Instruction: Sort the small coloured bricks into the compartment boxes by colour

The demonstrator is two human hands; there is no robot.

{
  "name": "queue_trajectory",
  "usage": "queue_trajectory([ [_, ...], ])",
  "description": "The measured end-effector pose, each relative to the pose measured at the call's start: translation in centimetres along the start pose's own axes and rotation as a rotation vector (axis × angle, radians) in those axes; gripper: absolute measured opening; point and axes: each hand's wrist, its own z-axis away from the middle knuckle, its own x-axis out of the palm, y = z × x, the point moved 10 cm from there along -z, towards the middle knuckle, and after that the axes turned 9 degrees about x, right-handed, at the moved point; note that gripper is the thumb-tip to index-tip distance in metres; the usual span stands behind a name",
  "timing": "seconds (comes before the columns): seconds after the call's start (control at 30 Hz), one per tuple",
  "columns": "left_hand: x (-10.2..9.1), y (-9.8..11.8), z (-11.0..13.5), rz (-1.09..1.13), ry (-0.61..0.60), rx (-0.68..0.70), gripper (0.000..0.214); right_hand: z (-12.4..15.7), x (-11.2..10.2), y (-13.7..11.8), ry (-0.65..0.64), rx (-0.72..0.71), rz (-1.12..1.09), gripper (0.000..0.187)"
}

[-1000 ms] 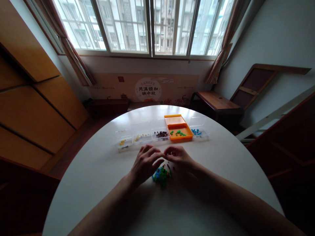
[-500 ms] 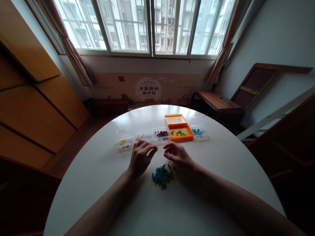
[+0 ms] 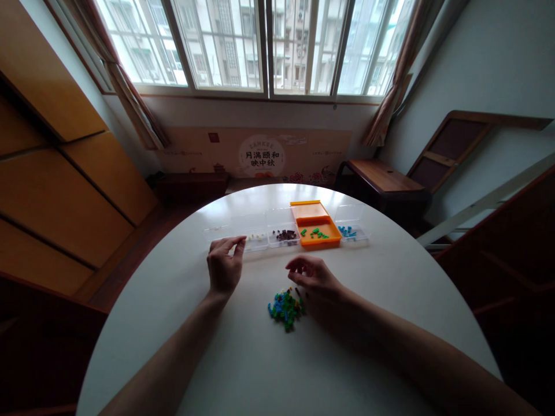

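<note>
Small coloured bricks (image 3: 285, 306) lie in a loose green, blue and yellow heap on the white worktop (image 3: 260, 364), just beside the loosely curled right hand (image 3: 314, 283). A second ago both hands met above it. Now the left hand (image 3: 223, 266) covers the leftmost clear box (image 3: 212, 233), fingertips pinched; whether on a brick, I cannot tell.

Orange tray (image 3: 309, 212), white table (image 3: 390, 277) (green-blue bricks (image 3: 284, 306))

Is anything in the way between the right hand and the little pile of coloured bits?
No, nothing visible. The right hand sits right beside the pile of coloured bits, with only white table between them. The left hand is off by the clear boxes.
</note>
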Motion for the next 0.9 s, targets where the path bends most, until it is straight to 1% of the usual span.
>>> queue_trajectory([
  [0.07, 0.2, 1.3, 0.0, 0.049, -0.034, 0.048, 0.019, 0.2, 0.0, -0.7, -0.028, -0.045, 0.051, 0.012],
  [0.13, 0.6, 2.7, 0.1, 0.111, -0.096, 0.092, 0.016, 0.4, 0.1, -1.5, -0.067, -0.089, 0.125, 0.018],
  [0.23, 1.8, 4.8, 0.4, 0.249, -0.239, 0.173, 0.012, 1.0, 0.6, -2.3, -0.133, -0.141, 0.257, 0.024],
  [0.3, 2.6, 6.2, 0.9, 0.331, -0.348, 0.231, 0.01, 1.4, 1.3, -2.8, -0.195, -0.189, 0.337, 0.024],
  [0.37, 3.1, 7.1, 1.3, 0.366, -0.425, 0.26, 0.011, 1.8, 2.0, -3.2, -0.241, -0.241, 0.395, 0.022],
  [0.43, 3.3, 7.4, 1.5, 0.367, -0.453, 0.268, 0.011, 2.0, 2.3, -3.4, -0.255, -0.278, 0.422, 0.019],
  [0.53, 3.4, 7.9, 1.8, 0.358, -0.46, 0.29, 0.011, 2.1, 2.6, -3.4, -0.261, -0.309, 0.427, 0.012],
  [0.67, 3.7, 8.1, 2.0, 0.348, -0.47, 0.31, 0.01, 2.2, 2.8, -3.3, -0.274, -0.328, 0.434, 0.011],
  [0.77, 3.7, 8.1, 2.0, 0.347, -0.473, 0.314, 0.011, 2.0, 2.1, -3.3, -0.234, -0.323, 0.395, 0.009],
  [0.83, 3.8, 8.2, 2.0, 0.348, -0.477, 0.317, 0.011, 1.4, 0.8, -3.3, -0.149, -0.291, 0.344, 0.005],
  [0.9, 3.8, 8.2, 2.0, 0.35, -0.481, 0.32, 0.011, 0.6, -1.2, -2.9, -0.024, -0.233, 0.301, 0.004],
])
